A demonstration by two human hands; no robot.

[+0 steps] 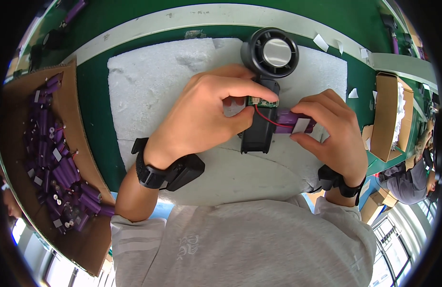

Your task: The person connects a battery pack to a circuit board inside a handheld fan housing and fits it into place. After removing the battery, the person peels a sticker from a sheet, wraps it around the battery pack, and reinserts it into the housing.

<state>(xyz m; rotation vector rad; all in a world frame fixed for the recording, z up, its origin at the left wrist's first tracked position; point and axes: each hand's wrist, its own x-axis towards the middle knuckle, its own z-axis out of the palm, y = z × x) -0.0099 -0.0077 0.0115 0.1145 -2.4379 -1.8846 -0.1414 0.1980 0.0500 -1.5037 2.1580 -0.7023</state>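
Observation:
A black handheld fan (257,136) lies on a white foam pad, its round head (277,51) with a silver centre pointing away from me. Its handle is uncovered and a small green circuit board (265,102) shows inside. My left hand (206,105) grips the handle, thumb and forefinger at either side of the board. In my right hand (328,129) a purple cylindrical battery (285,120) is pinched beside the handle, with a white patch on it. A red wire (266,116) runs between the battery and the board.
A cardboard box (99,225) at the left holds many purple batteries (63,172). The foam pad (144,81) rests on a green table (94,110). Right of it stands a smaller cardboard box (386,117) with white pieces inside. White paper scraps (321,42) lie around the far rail.

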